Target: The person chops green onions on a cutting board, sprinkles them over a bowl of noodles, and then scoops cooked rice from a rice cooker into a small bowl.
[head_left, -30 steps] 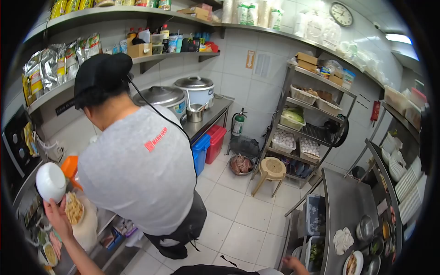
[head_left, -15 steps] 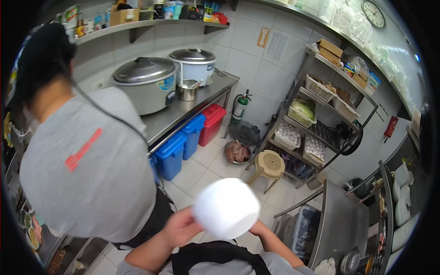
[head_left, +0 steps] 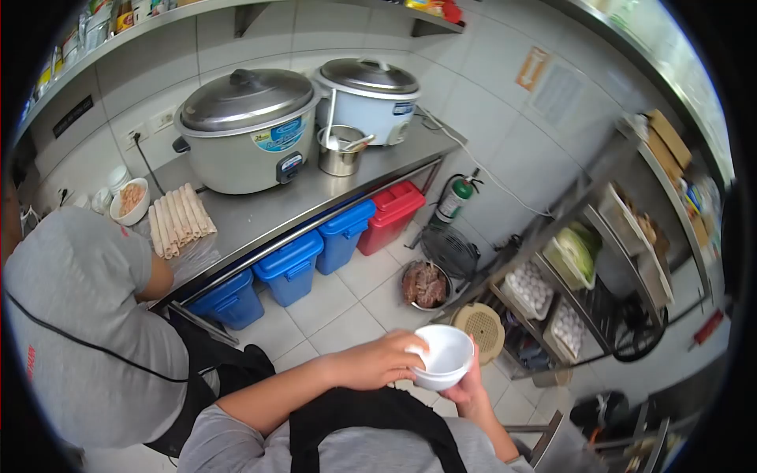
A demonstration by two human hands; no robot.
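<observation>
A white bowl point(head_left: 448, 358) is in front of my chest, its mouth turned up toward me. My right hand point(head_left: 467, 381) grips it from the right side and underneath. My left hand point(head_left: 382, 359) is at the left rim, its fingers bent over into the bowl. A bit of white wad point(head_left: 421, 351) shows between those fingertips; I cannot tell whether it is cloth or tissue.
To the left a person in a grey shirt point(head_left: 95, 315) stands at the steel counter point(head_left: 260, 213). Rolled wraps point(head_left: 181, 221) and two rice cookers point(head_left: 248, 130) sit on it. A pan of meat point(head_left: 426, 285), a stool point(head_left: 479, 331) and a shelf rack point(head_left: 583, 236) are ahead.
The bowl has turned from showing its white outside to mouth up. My left hand has moved from gripping its side to inside the rim. The view swung left; the other person is lower.
</observation>
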